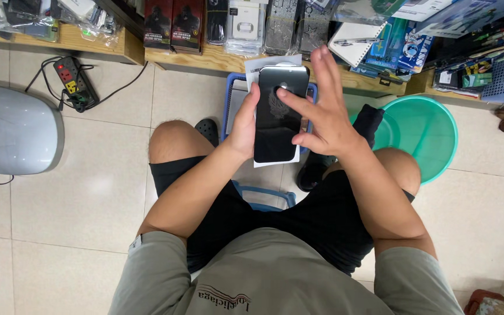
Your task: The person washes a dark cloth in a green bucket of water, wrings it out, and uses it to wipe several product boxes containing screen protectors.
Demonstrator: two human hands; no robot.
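My left hand (244,123) grips the left edge of a glossy black phone case (276,125), held upright above my knees with a white card behind it. My right hand (321,105) rests on the case's right side, its index finger pressing near the round camera opening at the top while the other fingers spread upward. I sit on a low blue stool (263,195) in black shorts and a grey shirt.
A blue plastic basket (228,99) sits on the tiled floor under the case. A teal basin (424,137) is at the right, a grey fan base (13,131) and a power strip (72,79) at the left. Wooden shelves (217,58) with packaged goods run along the top.
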